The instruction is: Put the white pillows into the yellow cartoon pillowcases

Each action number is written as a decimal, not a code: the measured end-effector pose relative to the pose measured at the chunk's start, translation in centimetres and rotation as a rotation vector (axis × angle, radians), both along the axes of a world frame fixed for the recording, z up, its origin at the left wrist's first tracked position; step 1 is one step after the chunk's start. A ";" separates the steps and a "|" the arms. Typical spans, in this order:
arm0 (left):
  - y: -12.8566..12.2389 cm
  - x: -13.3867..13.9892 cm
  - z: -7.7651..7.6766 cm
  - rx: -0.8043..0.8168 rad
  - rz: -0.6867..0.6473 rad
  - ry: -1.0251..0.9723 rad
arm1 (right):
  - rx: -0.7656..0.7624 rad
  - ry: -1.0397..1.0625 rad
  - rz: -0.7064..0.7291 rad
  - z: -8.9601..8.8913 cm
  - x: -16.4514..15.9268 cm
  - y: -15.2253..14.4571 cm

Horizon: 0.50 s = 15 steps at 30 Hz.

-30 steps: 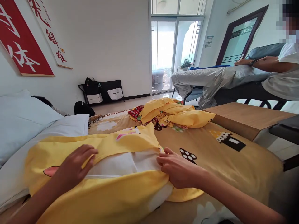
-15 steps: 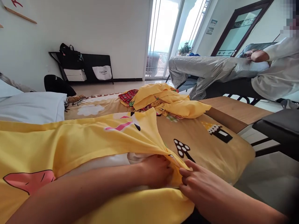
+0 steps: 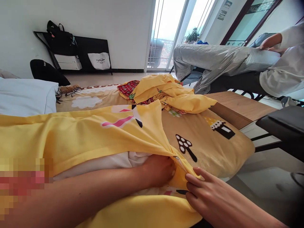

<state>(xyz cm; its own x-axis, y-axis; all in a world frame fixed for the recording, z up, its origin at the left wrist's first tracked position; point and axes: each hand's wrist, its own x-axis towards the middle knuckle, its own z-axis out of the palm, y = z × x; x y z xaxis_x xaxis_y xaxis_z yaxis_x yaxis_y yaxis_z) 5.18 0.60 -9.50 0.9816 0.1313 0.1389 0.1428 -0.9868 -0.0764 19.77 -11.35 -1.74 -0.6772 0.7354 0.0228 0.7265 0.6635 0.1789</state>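
A yellow duvet cover [image 3: 78, 136] with pink and black print lies across the bed in front of me, its edge gaping open. White quilt [image 3: 118, 162] shows through that gap. My left hand [image 3: 161, 170] is inside the opening, fingers curled closed where the white quilt bunches up; its fingertips are partly hidden. At the cover's corner, my right hand [image 3: 204, 191] pinches the yellow edge between thumb and fingers. A lower flap of the cover hangs under both hands.
On the brown printed bed sheet [image 3: 213, 148] lies a crumpled yellow and red plaid cloth heap [image 3: 171, 91]. A white pillow [image 3: 28, 96] is at left. At right stand a black stool [image 3: 282, 125] and a wooden board [image 3: 242, 104]. Another person's arm [image 3: 270, 41] rests over a grey-covered table [image 3: 213, 58].
The view has tilted and shifted slightly. My right hand has moved a little down and right with the cover's edge; my left hand stays inside the opening.
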 end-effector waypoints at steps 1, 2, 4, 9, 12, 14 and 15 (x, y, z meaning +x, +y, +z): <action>0.0 0.0 0.1 -0.011 -0.004 0.024 | -0.002 0.002 0.000 0.1 0.0 -0.1; -0.1 0.1 0.2 -0.030 0.006 0.042 | -0.006 0.004 -0.005 0.1 -0.1 -0.2; -0.2 0.2 0.6 -0.076 0.080 0.034 | -0.015 0.005 -0.015 0.3 -0.2 -0.2; -0.2 0.4 0.7 -0.211 0.237 -0.023 | -0.100 0.026 -0.030 1.2 -0.6 0.3; 0.0 0.3 0.5 -0.221 0.157 0.044 | -0.220 0.026 -0.011 1.3 -0.7 0.9; 0.2 0.0 0.8 -0.240 0.131 0.029 | -0.250 0.018 0.001 1.1 -0.7 1.1; 0.3 -0.2 1.1 -0.276 0.160 -0.018 | -0.233 0.010 -0.003 1.0 -0.7 1.2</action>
